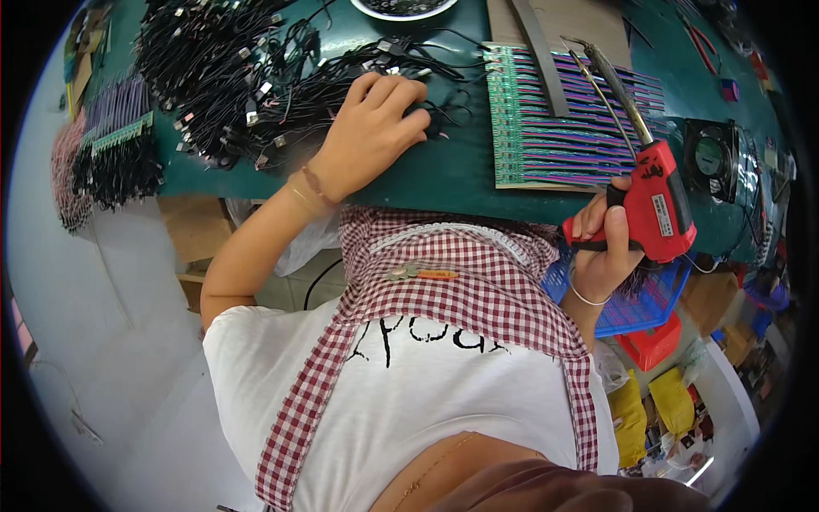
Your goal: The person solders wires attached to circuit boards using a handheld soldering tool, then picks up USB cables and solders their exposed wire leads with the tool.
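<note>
My left hand [375, 132] rests at the near right side of a big pile of black USB cables [217, 94], its fingers curled round a black cable. The fingertips and the exact grip are partly hidden. My right hand [607, 243] is closed round the handle of a red soldering gun [661, 205]. Its metal tip and thin feed tube point up and away, above a row of small green circuit boards [508, 128] with purple, pink and black wires fanning to the right. A flat grey bar [540, 60] lies across the boards' wires.
A white bowl [405, 8] stands at the far edge of view. At far left hang bundled wired boards [124, 132]. On the right sit a black fan [710, 158] and red-handled pliers [701, 38]. Below the bench are a blue basket [631, 316] and a red stool [650, 341].
</note>
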`<state>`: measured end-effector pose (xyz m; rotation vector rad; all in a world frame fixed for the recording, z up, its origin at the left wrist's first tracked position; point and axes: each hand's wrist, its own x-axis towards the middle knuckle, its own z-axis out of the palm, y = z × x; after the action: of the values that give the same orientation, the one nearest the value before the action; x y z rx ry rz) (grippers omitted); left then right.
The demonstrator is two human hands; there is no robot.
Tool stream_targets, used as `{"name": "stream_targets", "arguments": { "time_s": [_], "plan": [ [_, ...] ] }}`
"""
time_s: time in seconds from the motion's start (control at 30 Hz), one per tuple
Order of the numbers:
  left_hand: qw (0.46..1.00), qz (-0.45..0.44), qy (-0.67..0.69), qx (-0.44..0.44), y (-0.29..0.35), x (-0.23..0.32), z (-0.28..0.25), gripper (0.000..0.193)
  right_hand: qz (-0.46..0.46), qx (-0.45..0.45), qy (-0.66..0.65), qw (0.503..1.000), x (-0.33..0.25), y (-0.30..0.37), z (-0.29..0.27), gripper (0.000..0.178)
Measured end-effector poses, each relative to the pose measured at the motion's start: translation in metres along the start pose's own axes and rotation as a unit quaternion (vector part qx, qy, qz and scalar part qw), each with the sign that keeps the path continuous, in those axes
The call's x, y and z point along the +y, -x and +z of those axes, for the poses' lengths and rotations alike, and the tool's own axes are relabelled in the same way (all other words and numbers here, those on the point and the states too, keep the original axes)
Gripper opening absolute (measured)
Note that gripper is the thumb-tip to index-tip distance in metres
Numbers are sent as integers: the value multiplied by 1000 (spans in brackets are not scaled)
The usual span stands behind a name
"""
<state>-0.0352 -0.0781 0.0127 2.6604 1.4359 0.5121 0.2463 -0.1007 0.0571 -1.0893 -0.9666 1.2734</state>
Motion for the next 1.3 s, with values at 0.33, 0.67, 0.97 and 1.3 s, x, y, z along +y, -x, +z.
{"name": "stream_targets", "arguments": {
  "time_s": [0.33, 0.67, 0.97, 1.3],
  "plan": [
    [958, -8, 270, 96, -14, 1, -8, 21, 31, -12, -40, 999, -3, -5, 16, 31],
    [968, -138, -62, 200, -8, -14, -20, 19, 75, -31, -65, 995, 0, -9, 24, 30],
    [997, 5, 9, -78, 12, -28, -23, 18, 67, -21, -49, 996, 2, -10, 17, 29],
    [990, -28, 77, 117, -37, 6, -1, 27, 46, -33, -59, 997, -6, -12, 22, 29]
  ]
}}
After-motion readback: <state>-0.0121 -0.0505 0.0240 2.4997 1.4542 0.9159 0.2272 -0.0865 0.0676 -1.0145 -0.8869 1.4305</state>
